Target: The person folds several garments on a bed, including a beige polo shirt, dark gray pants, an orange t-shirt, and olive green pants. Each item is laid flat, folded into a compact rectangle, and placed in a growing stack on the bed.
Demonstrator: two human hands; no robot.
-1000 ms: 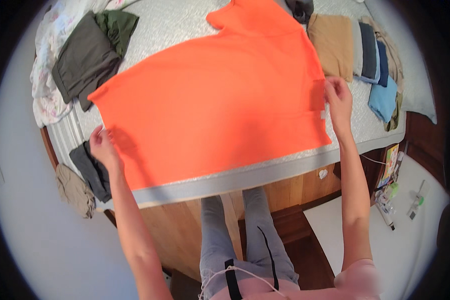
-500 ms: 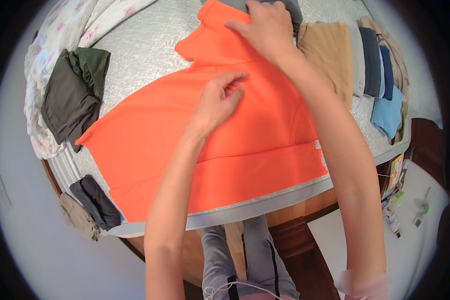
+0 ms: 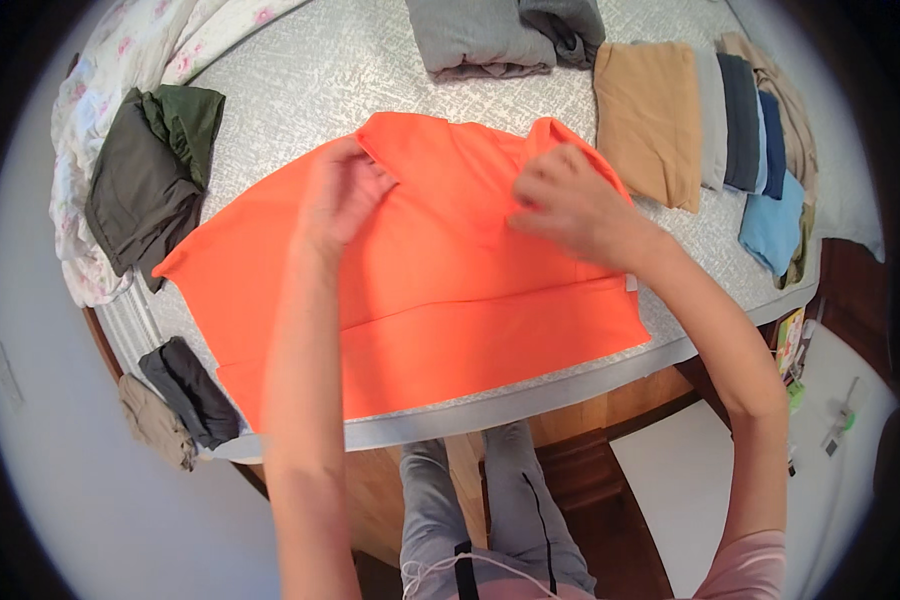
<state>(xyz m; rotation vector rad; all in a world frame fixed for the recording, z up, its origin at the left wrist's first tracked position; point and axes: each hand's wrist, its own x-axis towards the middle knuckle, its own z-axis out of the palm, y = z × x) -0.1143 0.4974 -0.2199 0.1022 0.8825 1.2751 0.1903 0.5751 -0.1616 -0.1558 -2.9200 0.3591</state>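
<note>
One orange garment (image 3: pixel 470 330) against half-curled left hand (image 3: pixel 345 195), blurred, curled right hand (image 3: pixel 567 198), any grip unclear

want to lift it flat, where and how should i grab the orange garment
Likely pinched at both near corners, from the person's side: the orange garment lies spread there, its long edge running beside the near edge of the bed, while its far end looks folded over.

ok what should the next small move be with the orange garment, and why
Probably smooth the orange garment flat along its far edge: that edge looks raised and curled beside the right hand, while the near part lies nearly flat.
</note>
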